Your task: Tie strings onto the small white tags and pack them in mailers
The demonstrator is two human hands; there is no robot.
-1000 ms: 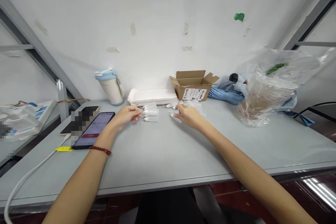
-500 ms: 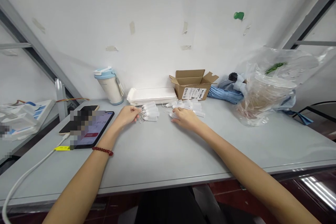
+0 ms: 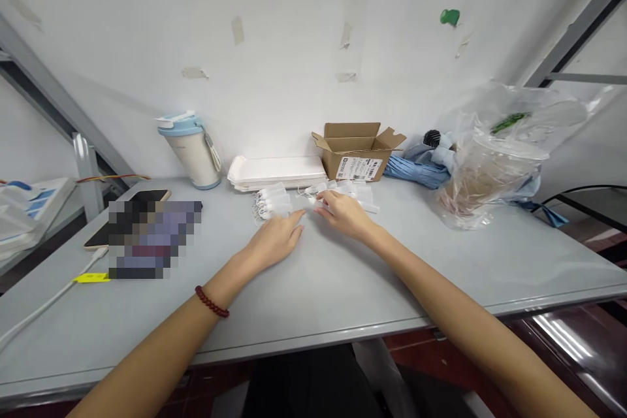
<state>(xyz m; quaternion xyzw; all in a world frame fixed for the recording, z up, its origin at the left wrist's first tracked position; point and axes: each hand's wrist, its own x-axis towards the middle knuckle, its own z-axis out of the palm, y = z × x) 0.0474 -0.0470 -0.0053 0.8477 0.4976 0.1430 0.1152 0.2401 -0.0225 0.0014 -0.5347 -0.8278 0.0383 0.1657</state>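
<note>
Small translucent white bottles with looped strings lie in two groups on the grey table (image 3: 333,281). Just in front of the left bottle group (image 3: 273,199), my left hand (image 3: 275,238) is palm down with its fingers stretched out, holding nothing. My right hand (image 3: 345,214) rests over the near side of the right bottle group (image 3: 361,192). Its thumb and forefinger close on one small white bottle (image 3: 311,201), whose tip shows beside the fingers; the rest is hidden under the hand. The fingertips of both hands are close together.
Behind the bottles lie a flat white stack (image 3: 277,171) and an open cardboard box (image 3: 355,163). A tumbler (image 3: 192,153) and two phones (image 3: 130,215) with a white cable are at left. A bagged cup (image 3: 499,170) and blue cloth (image 3: 418,171) sit at right.
My left hand has left the left bottle group and moved right and nearer to me, its fingers straightening. My right hand has stayed by the right group. The view has shifted slightly.
</note>
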